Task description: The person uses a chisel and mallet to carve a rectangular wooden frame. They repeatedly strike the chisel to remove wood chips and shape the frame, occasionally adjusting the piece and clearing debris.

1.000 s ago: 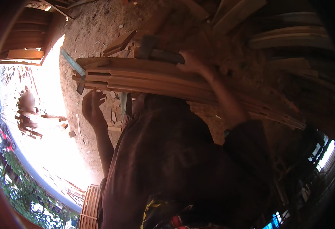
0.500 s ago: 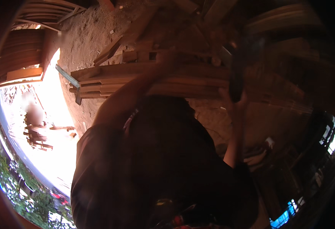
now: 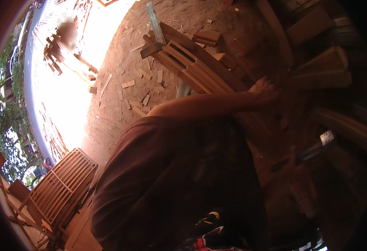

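Rightward, left hand [image 3: 263, 89] outstretched by wooden boards [image 3: 205, 78]

Your bare left hand [image 3: 263, 90] is blurred, bare right hand [image 3: 299, 172] too, its grip on the long dark pale-ended tool [image 3: 310, 155] unreadable; left forearm [image 3: 208, 103] hides part of reddish-brown grooved timbers [image 3: 204, 75]

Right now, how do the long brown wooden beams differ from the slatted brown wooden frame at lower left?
The long brown wooden beams lie close together; the slatted brown wooden frame has regular gaps across it. The beams run by the left hand; the frame sits well apart from it. Both are brown wood.
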{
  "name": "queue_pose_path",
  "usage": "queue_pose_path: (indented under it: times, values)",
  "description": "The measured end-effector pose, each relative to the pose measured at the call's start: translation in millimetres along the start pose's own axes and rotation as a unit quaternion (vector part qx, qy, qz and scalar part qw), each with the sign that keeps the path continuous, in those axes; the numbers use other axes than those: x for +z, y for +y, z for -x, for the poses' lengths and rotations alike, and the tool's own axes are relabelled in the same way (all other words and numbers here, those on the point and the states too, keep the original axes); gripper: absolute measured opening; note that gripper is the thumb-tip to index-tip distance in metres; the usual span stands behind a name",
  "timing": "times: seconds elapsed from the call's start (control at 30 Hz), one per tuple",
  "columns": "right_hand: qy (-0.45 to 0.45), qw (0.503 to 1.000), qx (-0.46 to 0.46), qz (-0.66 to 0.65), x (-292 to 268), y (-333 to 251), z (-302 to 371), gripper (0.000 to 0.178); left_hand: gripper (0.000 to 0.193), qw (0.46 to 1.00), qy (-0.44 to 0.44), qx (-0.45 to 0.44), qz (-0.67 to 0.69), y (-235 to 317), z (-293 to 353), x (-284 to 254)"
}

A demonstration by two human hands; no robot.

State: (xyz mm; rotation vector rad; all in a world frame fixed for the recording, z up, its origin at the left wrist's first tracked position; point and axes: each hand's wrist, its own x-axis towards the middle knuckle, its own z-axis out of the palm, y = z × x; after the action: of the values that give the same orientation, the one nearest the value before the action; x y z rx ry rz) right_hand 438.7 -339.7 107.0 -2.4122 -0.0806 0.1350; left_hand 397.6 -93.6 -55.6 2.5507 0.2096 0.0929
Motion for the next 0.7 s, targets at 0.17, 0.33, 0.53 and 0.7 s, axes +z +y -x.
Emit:
queue_pose_path:
  times: [0.17, 0.33, 0.53, 0.7]
  values:
    - [0.03, 0.983, -0.071, -0.168, 20, -65, -21, 0.025, 0.081, 0.984, 0.145, 0.036, 0.102, 10, 58, -215]
    - [-0.128, 0.928, -0.142, -0.32, 52, -110, -43, 0.024, 0.052, 0.888, 0.215, -0.045, 0.404, -12, 59, -294]
    - [-0.193, 0.922, -0.135, -0.308, 95, -150, 1, 0.027, 0.031, 0.756, 0.366, -0.276, 0.468, -89, 64, -324]
    - [-0.222, 0.943, -0.157, -0.191, 104, -162, 1, 0.027, 0.027, 0.721, 0.394, -0.257, 0.51, -132, 120, -350]
